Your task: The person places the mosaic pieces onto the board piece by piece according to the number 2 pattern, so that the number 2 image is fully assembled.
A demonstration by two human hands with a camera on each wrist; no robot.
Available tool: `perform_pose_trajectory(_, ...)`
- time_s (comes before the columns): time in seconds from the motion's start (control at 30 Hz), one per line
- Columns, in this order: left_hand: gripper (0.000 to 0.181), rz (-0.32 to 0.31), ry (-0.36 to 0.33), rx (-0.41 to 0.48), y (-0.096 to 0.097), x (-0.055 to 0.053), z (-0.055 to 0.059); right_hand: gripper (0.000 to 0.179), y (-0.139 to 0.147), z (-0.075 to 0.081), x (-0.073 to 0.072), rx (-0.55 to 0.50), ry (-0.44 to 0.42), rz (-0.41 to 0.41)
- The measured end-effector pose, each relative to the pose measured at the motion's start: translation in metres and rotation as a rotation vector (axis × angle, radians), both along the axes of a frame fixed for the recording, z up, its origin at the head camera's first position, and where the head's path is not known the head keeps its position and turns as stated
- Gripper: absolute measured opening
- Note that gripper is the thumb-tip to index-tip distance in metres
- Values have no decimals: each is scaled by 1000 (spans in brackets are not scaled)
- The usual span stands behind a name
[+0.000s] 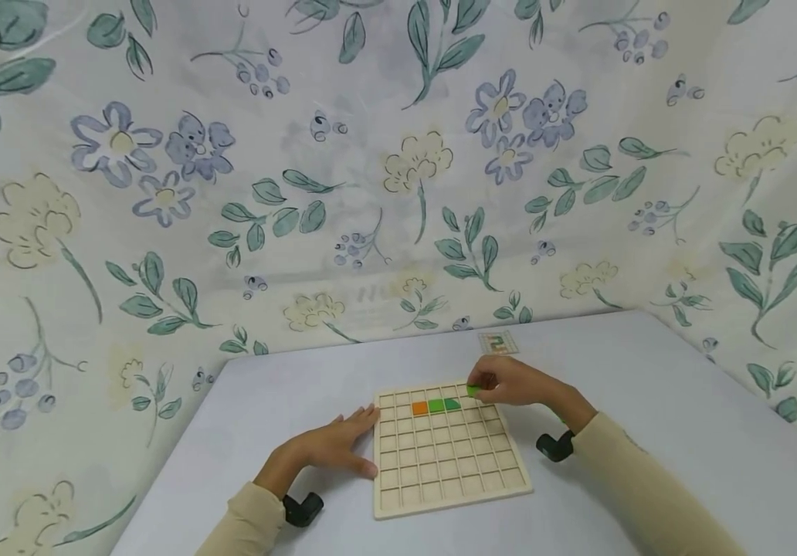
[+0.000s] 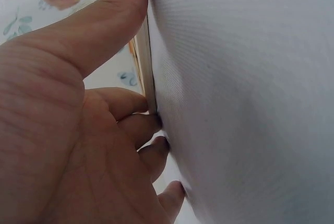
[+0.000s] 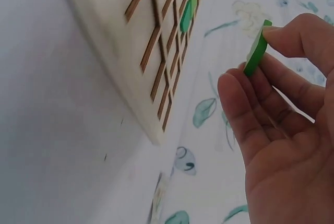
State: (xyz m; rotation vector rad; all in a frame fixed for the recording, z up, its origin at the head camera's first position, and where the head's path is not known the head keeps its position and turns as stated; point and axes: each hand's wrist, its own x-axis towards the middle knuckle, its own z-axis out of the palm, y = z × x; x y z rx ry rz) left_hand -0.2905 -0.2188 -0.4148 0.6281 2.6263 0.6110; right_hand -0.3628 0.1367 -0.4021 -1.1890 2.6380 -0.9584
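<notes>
Head view: a pale wooden grid board (image 1: 433,457) lies on a white table (image 1: 280,386), most of its cells bare.
Filled cells: three, side by side in one row near the far edge, namely an orange square tile (image 1: 420,408), a bright green square tile (image 1: 436,406) and a dark green tile with a rounded corner (image 1: 452,404).
Right hand (image 1: 510,380): thumb and fingers pinch a thin, flat bright green piece (image 3: 257,49) over the board's far right part; the right wrist view shows it clear of the grid, not yet seated.
Left hand (image 1: 336,444): fingers spread, holding nothing, resting at the board's left edge.
Small printed card (image 1: 498,343): flat on the table beyond the board, with coloured patches (too small to read cell by cell).
Bare cells: the filling looks early, I judge; three tiles are in, a fourth piece is in the fingers, and the card seems to carry more colour than the board, so more is probably left.
</notes>
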Motion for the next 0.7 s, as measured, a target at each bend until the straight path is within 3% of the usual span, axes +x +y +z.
perform_pose_trajectory(0.3,110,13,5,-14,-1,1,1,13,-22,-8,-6,-47,-37,24)
perform_pose_trajectory(0.7,111,-3,2,1,0,-1,-3,12,-31,-22,-5,-79,-71,21)
